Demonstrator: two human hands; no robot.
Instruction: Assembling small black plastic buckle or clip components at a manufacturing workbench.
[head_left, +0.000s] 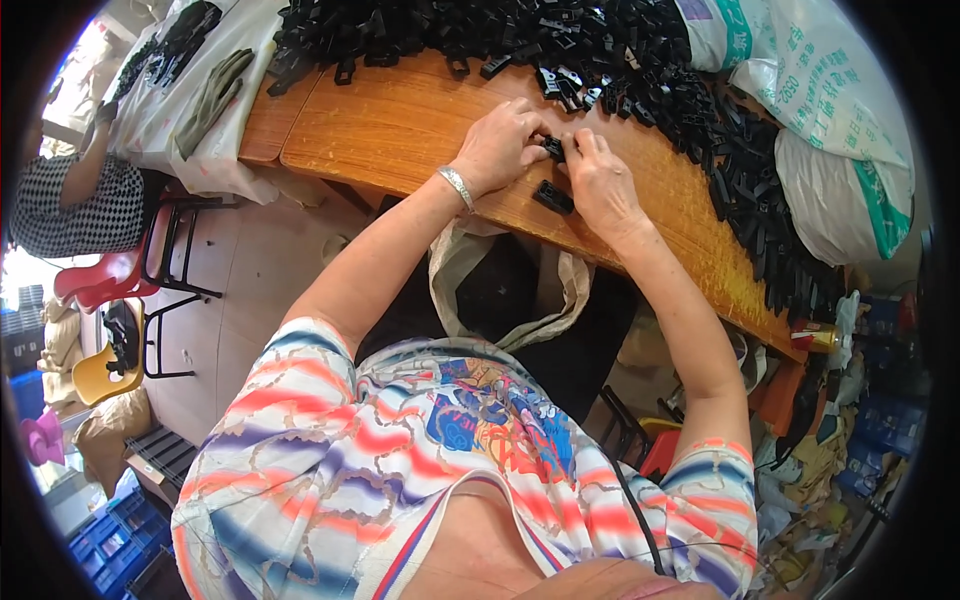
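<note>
Over the front part of the wooden table [400, 130], my left hand [500, 148] and my right hand [602, 185] meet around a small black plastic part [552, 148]. Both hands have their fingers closed on it, and the fingertips cover much of its shape. Another black plastic part [553, 197] lies near the table's front edge, just below the held one and beside my right hand. A large pile of similar black parts [430, 35] spreads across the far side. Among them, close beyond my hands, several pieces show shiny metal [568, 85].
White plastic sacks [840, 170] stand at the right behind the heap. A cloth strap loop [450, 280] hangs below the table edge. At far left a person in a checked top [80, 205] sits by a covered table with grey-green gloves [212, 100]. A yellow chair [105, 375] stands lower left.
</note>
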